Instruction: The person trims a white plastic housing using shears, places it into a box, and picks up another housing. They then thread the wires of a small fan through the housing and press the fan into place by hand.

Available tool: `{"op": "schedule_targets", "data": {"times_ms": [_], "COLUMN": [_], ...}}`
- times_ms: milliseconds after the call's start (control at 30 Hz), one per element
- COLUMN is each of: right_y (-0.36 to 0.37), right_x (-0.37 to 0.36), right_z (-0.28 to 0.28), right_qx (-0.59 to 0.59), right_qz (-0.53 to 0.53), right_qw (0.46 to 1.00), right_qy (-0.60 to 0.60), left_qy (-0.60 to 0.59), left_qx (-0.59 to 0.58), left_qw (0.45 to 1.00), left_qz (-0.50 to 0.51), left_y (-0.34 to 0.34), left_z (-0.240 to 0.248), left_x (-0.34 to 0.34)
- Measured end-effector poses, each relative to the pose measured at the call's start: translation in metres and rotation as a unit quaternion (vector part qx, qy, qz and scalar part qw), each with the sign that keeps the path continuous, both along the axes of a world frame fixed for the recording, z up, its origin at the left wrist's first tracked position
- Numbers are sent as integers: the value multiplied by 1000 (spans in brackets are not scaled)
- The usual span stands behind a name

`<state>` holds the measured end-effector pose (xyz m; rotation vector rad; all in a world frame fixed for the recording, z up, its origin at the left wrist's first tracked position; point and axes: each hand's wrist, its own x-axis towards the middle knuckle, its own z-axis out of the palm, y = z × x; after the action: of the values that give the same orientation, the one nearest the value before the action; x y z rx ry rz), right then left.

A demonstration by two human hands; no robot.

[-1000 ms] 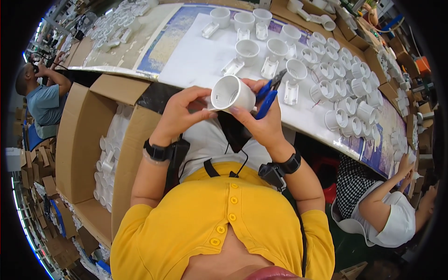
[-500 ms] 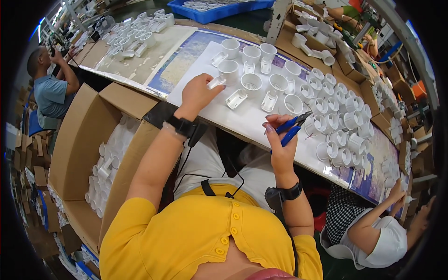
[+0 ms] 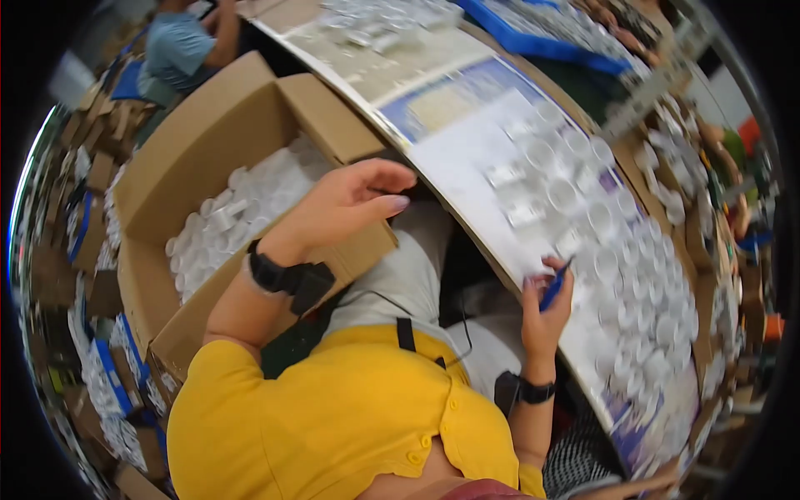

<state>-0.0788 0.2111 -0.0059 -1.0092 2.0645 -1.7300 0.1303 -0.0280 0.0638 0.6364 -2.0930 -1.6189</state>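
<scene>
My left hand [image 3: 358,198] is over the near-right corner of a cardboard box [image 3: 200,92], beside the table edge. Its fingers are curled a little, with a gap to the thumb, and nothing shows between them. Blue-handled cutting pliers [image 3: 552,292] are gripped in my right hand [image 3: 546,312], above the table's front edge; their jaws are blurred. White plastic cups with side pieces [image 3: 562,195] stand in a group on the white sheet [image 3: 450,167], ahead of the right hand. Inside the box lie many white plastic parts [image 3: 225,218].
Many more white cups [image 3: 642,308] crowd the table on the right. Another cluster of white parts [image 3: 383,21] sits at the far end, near a blue tray [image 3: 542,46]. A person in a blue shirt [image 3: 179,50] is at the upper left. A metal post [image 3: 658,79] rises behind the table.
My left hand has left the cup it was touching and moved left toward the box. The view has swung left. The right hand still holds the pliers, now lower over the table edge.
</scene>
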Motion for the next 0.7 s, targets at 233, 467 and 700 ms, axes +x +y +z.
{"op": "schedule_targets", "data": {"times_ms": [233,467,700], "right_y": [-24,-27,-39], "right_x": [1,-16,-13], "right_z": [-3,-10,-9], "right_qx": [6,86,110], "right_qz": [46,80,81], "right_qw": [999,993,988], "right_qy": [-5,33,70], "left_qy": [-101,-452,-506], "left_qx": [101,89,-160], "left_qw": [968,854,809], "left_qz": [205,242,253], "left_y": [-100,-227,-243], "left_z": [5,-78,-165], "left_x": [150,223,245]}}
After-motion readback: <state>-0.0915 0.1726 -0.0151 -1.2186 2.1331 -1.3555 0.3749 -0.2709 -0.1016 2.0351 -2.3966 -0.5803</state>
